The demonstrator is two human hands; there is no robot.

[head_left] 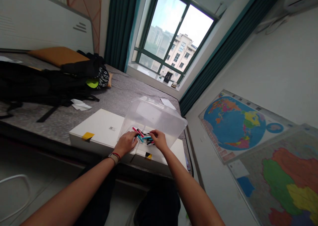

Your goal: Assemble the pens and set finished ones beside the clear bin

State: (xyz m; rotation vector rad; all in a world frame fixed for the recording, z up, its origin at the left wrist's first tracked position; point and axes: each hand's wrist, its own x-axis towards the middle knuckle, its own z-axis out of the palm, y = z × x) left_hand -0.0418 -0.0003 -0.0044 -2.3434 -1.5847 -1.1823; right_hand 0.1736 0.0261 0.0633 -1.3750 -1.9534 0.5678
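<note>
A clear plastic box [159, 118] lies tipped on its side on a flat white box [101, 128] at the bed's edge. Several coloured pens [143, 135], red, teal and black, lie in a small heap at its open mouth. My left hand [127, 142] rests just left of the heap, fingers curled down on the pens' near ends. My right hand [158, 139] sits on the heap's right side, fingers bent over several pens. A watch and a red cord band are on my left wrist.
A second white box [161, 158] lies under my right hand. A black backpack [49, 82] and an orange cushion [58, 55] sit on the grey bed [119, 93]. Crumpled paper [80, 104] lies beside the bag. Maps [236, 123] hang on the right wall.
</note>
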